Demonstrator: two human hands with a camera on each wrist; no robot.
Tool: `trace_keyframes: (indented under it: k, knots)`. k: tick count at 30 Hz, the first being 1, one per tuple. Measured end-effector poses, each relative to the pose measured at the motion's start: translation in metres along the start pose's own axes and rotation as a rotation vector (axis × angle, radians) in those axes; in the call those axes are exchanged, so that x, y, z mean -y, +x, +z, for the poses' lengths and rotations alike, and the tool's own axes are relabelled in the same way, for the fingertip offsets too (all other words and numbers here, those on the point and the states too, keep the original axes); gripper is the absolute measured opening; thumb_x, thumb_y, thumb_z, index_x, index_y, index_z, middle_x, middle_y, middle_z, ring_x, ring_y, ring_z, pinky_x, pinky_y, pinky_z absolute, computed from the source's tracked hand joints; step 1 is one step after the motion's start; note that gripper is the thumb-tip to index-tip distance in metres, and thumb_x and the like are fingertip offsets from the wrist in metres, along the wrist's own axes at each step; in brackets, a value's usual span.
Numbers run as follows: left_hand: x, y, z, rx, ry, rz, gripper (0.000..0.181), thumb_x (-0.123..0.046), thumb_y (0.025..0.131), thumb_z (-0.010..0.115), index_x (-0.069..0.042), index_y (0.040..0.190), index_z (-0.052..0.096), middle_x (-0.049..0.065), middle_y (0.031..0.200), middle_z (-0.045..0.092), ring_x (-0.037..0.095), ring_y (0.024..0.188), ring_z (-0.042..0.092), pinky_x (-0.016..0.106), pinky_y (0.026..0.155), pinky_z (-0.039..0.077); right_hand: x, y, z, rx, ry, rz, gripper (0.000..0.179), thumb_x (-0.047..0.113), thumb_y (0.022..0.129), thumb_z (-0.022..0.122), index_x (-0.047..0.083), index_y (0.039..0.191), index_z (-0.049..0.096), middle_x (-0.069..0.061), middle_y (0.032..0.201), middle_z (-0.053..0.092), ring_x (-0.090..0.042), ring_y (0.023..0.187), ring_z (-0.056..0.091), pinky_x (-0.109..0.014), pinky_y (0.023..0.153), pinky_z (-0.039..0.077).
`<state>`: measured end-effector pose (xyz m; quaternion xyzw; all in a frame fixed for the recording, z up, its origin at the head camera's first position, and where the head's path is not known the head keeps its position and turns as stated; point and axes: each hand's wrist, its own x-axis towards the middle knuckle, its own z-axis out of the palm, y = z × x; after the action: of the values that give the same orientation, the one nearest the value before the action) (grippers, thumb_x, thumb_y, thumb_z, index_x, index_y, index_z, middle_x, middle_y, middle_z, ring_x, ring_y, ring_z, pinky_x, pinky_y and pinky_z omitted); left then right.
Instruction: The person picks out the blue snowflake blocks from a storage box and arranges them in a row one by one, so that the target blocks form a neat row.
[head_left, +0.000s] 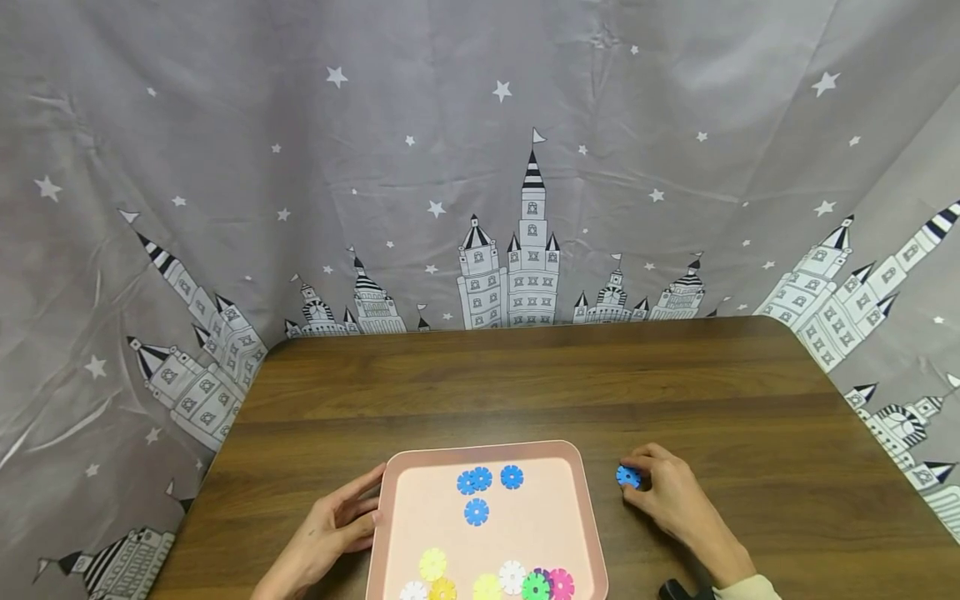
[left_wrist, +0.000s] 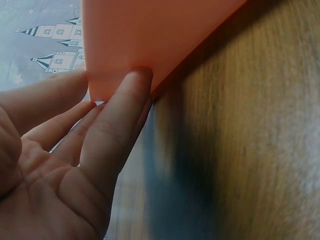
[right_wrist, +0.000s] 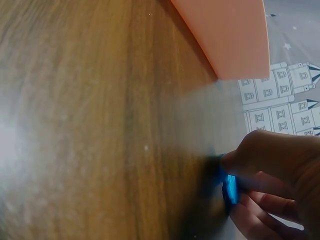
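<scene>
To the right of the pink tray (head_left: pixel 588 533), my right hand (head_left: pixel 667 492) pinches a blue notched disc (head_left: pixel 628 476) between thumb and fingers. Seen from the right wrist, that blue disc (right_wrist: pixel 230 190) stands on edge close to the tabletop; whether it touches the wood I cannot tell. My left hand (head_left: pixel 333 521) rests against the outside of the tray's left wall near the far corner. In the left wrist view its fairly straight fingers and thumb (left_wrist: pixel 137 82) touch the wall. Several blue discs (head_left: pixel 512 477) lie in the tray's far half, two of them overlapping.
Toward the tray's near edge lie yellow discs (head_left: pixel 432 564), an orange-yellow disc (head_left: pixel 442 589), white discs (head_left: pixel 512 577), a green disc (head_left: pixel 536 586), a pink disc (head_left: pixel 561 584) and a partly hidden purple one. The wooden table (head_left: pixel 525 383) ends at a grey castle-print curtain (head_left: pixel 480 167).
</scene>
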<state>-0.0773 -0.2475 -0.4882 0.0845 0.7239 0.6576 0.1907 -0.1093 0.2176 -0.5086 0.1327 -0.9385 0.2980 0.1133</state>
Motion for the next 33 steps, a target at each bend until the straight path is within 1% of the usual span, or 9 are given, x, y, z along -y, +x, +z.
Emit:
trace_keyframes:
  k: [3, 10, 14, 22, 29, 33]
  knots:
    - [-0.0001, -0.0004, -0.0002, -0.001, 0.003, 0.003, 0.067, -0.008, 0.100, 0.057, 0.005, 0.154, 0.019, 0.038, 0.149, 0.026, 0.002, 0.114, 0.058, 0.040, 0.083, 0.056, 0.0004, 0.0004, 0.0003, -0.005, -0.012, -0.005, 0.028, -0.005, 0.067, 0.079, -0.002, 0.095, 0.076, -0.003, 0.097, 0.066, -0.013, 0.081, 0.063, -0.027, 0.069, 0.055]
    - [-0.0006, -0.0001, -0.0002, -0.005, -0.003, 0.006, 0.067, -0.008, 0.100, 0.057, 0.004, 0.154, 0.019, 0.038, 0.149, 0.028, 0.002, 0.114, 0.058, 0.040, 0.084, 0.055, 0.0036, -0.0006, -0.0017, 0.026, 0.000, 0.026, 0.028, -0.005, 0.070, 0.078, -0.004, 0.098, 0.075, -0.005, 0.100, 0.065, -0.013, 0.082, 0.063, -0.028, 0.070, 0.055]
    - [-0.0001, -0.0002, 0.0003, -0.002, -0.003, 0.015, 0.066, -0.007, 0.100, 0.056, 0.005, 0.153, 0.019, 0.039, 0.147, 0.029, 0.002, 0.114, 0.058, 0.040, 0.084, 0.055, 0.0035, -0.0007, -0.0020, 0.024, 0.004, 0.027, 0.029, -0.005, 0.069, 0.079, -0.003, 0.098, 0.075, -0.004, 0.100, 0.065, -0.013, 0.082, 0.063, -0.028, 0.071, 0.055]
    - [0.0005, -0.0006, 0.0008, -0.002, -0.011, 0.018, 0.065, -0.007, 0.100, 0.056, 0.006, 0.153, 0.020, 0.038, 0.150, 0.023, 0.002, 0.114, 0.058, 0.040, 0.083, 0.056, 0.0031, -0.0015, -0.0024, 0.011, 0.001, 0.022, 0.029, -0.004, 0.068, 0.080, -0.002, 0.096, 0.075, -0.002, 0.098, 0.065, -0.014, 0.082, 0.063, -0.028, 0.071, 0.055]
    - [-0.0001, -0.0005, 0.0010, -0.013, -0.012, -0.003, 0.066, -0.008, 0.100, 0.057, 0.004, 0.154, 0.020, 0.036, 0.152, 0.023, 0.003, 0.114, 0.058, 0.040, 0.083, 0.056, 0.0041, -0.0014, -0.0023, 0.013, 0.015, 0.029, 0.028, -0.005, 0.069, 0.079, -0.002, 0.096, 0.075, -0.003, 0.098, 0.065, -0.014, 0.082, 0.063, -0.027, 0.071, 0.055]
    - [0.0002, -0.0006, 0.0013, -0.014, -0.009, 0.003, 0.066, -0.007, 0.100, 0.057, 0.005, 0.153, 0.020, 0.036, 0.151, 0.024, 0.002, 0.114, 0.058, 0.040, 0.083, 0.056, 0.0037, -0.0023, -0.0027, 0.020, 0.015, 0.033, 0.028, -0.004, 0.070, 0.080, -0.002, 0.097, 0.075, -0.003, 0.099, 0.065, -0.014, 0.083, 0.063, -0.029, 0.072, 0.055]
